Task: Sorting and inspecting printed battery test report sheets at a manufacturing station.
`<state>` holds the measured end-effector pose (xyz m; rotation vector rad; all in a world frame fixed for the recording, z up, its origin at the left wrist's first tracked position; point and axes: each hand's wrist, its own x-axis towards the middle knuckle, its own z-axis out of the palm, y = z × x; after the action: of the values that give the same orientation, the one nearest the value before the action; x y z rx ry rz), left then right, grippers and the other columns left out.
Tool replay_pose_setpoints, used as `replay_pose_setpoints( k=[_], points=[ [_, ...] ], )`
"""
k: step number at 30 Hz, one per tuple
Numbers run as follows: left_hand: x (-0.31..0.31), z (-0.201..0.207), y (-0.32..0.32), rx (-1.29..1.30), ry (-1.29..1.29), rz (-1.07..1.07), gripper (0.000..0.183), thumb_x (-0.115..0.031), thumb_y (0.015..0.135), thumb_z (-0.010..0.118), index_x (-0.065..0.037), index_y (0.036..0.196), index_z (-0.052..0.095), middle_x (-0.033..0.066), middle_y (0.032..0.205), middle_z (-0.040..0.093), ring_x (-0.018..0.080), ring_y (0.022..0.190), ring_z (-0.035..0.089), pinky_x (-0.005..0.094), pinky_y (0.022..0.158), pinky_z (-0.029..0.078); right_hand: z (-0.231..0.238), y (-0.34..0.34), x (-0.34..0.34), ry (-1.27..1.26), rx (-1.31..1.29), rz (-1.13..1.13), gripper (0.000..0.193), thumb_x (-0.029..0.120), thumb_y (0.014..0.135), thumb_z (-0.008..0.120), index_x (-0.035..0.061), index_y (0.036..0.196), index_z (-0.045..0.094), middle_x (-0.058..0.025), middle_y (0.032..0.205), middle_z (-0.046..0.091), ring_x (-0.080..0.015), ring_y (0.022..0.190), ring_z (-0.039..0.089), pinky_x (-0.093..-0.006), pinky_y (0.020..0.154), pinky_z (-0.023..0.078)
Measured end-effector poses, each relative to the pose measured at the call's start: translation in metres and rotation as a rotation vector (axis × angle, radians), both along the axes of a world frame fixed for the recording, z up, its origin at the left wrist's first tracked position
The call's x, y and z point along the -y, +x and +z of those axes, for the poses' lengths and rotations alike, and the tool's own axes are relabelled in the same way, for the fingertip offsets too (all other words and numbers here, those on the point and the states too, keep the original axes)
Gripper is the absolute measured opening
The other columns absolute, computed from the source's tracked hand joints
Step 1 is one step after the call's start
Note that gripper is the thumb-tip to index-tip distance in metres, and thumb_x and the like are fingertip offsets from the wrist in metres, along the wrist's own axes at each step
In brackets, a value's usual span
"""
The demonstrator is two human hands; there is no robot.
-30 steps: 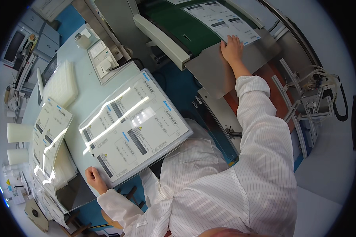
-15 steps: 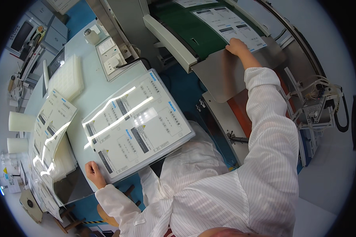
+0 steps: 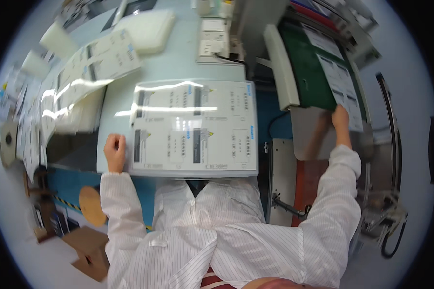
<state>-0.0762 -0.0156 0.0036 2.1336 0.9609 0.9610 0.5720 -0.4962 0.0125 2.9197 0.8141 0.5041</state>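
left hand point(image 3: 115, 150): grip curled together, over desk point(image 3: 181, 65) beside printed stack point(image 3: 171, 126) | right hand point(image 3: 341, 118): at white sheet point(image 3: 341, 82) on green belt point(image 3: 305, 67) | blurred, cannot tell if clamped

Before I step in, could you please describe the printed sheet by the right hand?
Find the green conveyor belt on the right. The printed sheet lies there, right hand at its edge; unlike the farther sheet, it overlaps the metal plate.

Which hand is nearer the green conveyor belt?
Right: the right hand is at the near end of the green conveyor belt; the left hand is far left of it, over the pale table.
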Motion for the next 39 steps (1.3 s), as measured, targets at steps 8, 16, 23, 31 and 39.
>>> replay_pose_setpoints(
  k=[8, 16, 23, 31, 39],
  points=[
    [0.007, 0.001, -0.016, 0.032, -0.011, 0.087, 0.018, -0.009, 0.085, 0.064, 0.000, 0.074, 0.053, 0.0049, 0.068, 0.048, 0.0125, 0.061, 0.042, 0.0266, 0.056, 0.036, 0.074, -0.162, -0.058, 0.117, -0.115, 0.320, 0.042, -0.006, 0.084, 0.044, -0.0032, 0.125, 0.054, -0.0267, 0.114, 0.061, -0.0427, 0.104, 0.059, -0.0463, 0.088, 0.048],
    [0.007, 0.017, -0.014, 0.120, -0.359, -0.073, 0.028, -0.027, 0.094, 0.055, -0.003, 0.081, 0.065, 0.0049, 0.082, 0.059, 0.0146, 0.077, 0.051, 0.0277, 0.077, 0.041, 0.073, -0.370, -0.127, 0.248, -0.142, 1.001, 0.045, -0.015, 0.078, 0.046, -0.0080, 0.122, 0.056, -0.0253, 0.120, 0.060, -0.0392, 0.114, 0.058, -0.0452, 0.099, 0.046],
    [0.006, 0.038, -0.023, 0.022, -0.712, -0.056, 0.044, -0.045, 0.097, 0.049, -0.008, 0.084, 0.069, 0.0044, 0.087, 0.061, 0.0158, 0.081, 0.053, 0.0285, 0.084, 0.039, 0.029, -0.405, -0.147, 0.099, -0.202, 1.143, 0.043, -0.011, 0.081, 0.049, -0.0028, 0.122, 0.058, -0.0213, 0.124, 0.059, -0.0360, 0.117, 0.057, -0.0474, 0.100, 0.045],
    [0.009, 0.016, -0.029, -0.165, -0.438, -0.070, 0.025, -0.030, 0.088, 0.064, -0.006, 0.081, 0.064, 0.0060, 0.073, 0.058, 0.0137, 0.070, 0.052, 0.0271, 0.063, 0.043, 0.029, -0.414, -0.151, 0.092, -0.219, 1.077, 0.044, -0.009, 0.081, 0.050, 0.0013, 0.123, 0.059, -0.0182, 0.129, 0.057, -0.0347, 0.122, 0.053, -0.0483, 0.103, 0.042],
    [0.006, 0.009, -0.026, -0.194, -0.082, -0.115, 0.026, -0.023, 0.082, 0.064, 0.002, 0.074, 0.059, 0.0132, 0.069, 0.058, 0.0245, 0.062, 0.053, 0.0349, 0.059, 0.043, 0.027, -0.411, -0.147, 0.148, -0.244, 1.020, 0.048, -0.011, 0.078, 0.051, 0.0027, 0.124, 0.059, -0.0159, 0.130, 0.056, -0.0329, 0.124, 0.051, -0.0466, 0.105, 0.039]
  ],
)
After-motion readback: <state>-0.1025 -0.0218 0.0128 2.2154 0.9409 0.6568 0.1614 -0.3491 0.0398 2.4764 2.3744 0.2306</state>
